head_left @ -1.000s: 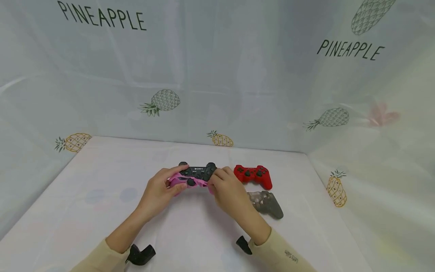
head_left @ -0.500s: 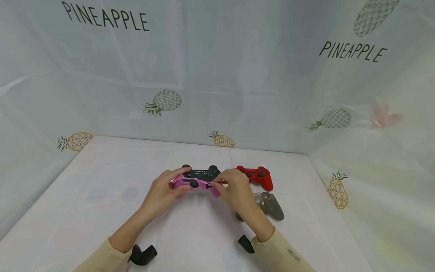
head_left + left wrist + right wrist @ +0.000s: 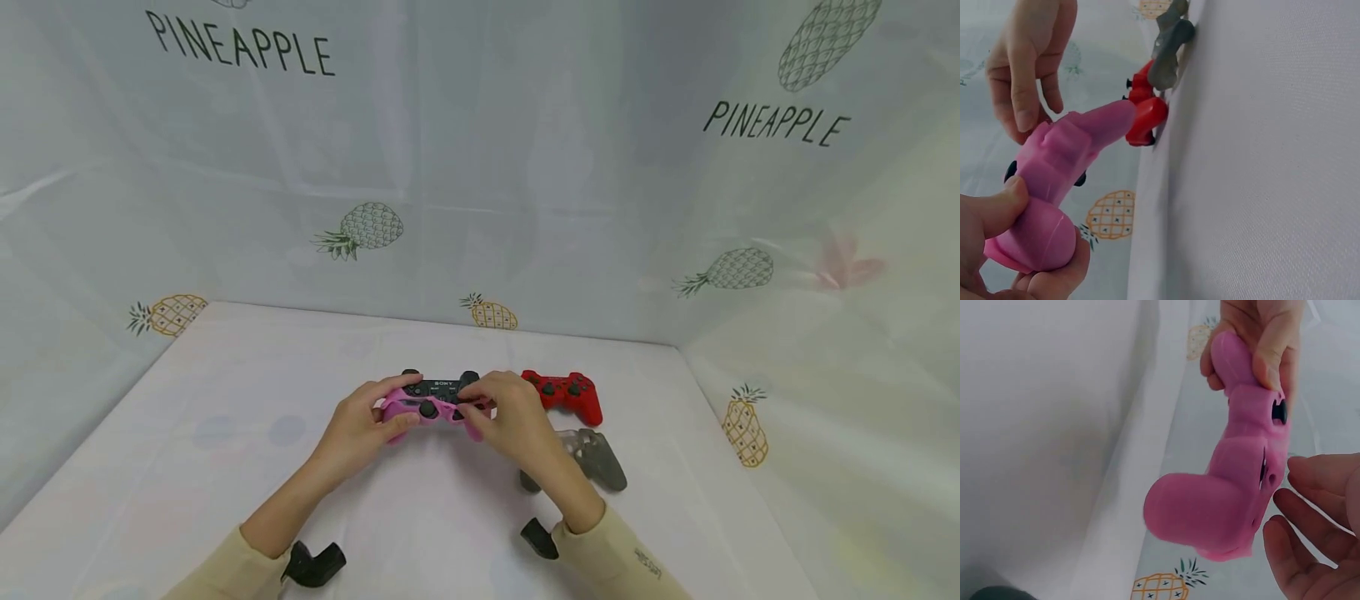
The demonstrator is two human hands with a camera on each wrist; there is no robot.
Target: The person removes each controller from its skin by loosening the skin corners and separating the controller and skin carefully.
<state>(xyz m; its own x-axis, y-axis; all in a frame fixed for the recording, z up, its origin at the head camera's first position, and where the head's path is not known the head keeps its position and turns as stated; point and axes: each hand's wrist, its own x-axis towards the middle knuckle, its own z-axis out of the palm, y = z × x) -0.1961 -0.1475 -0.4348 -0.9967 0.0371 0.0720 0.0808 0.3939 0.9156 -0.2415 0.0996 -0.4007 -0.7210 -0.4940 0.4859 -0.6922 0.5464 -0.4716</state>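
Above the white table, my left hand [image 3: 358, 422] grips the left end of a black Sony game controller [image 3: 433, 388] that sits in a pink silicone sleeve [image 3: 396, 408]. The sleeve covers the controller's grips and lower face, while the upper face with the logo shows bare. In the left wrist view my thumb presses the sleeve [image 3: 1047, 231] and my fingers curl under its handle. My right hand [image 3: 521, 421] is at the right end, thumb and forefinger apart at the sleeve's edge. The right wrist view shows its fingers [image 3: 1310, 519] loosely bent beside the sleeve's front.
A red controller [image 3: 581, 400] lies on the table [image 3: 262, 467] behind and right of my right hand. Nearer is a grey camouflage-patterned controller [image 3: 600, 458], partly hidden by my right wrist. A pineapple-print curtain [image 3: 525, 183] rises along the table's back and sides.
My right thumb and forefinger, pinching the sleeve's edge half a second ago, have spread apart there. The left hand keeps its grip. The controller is slightly right of where it was a second ago.
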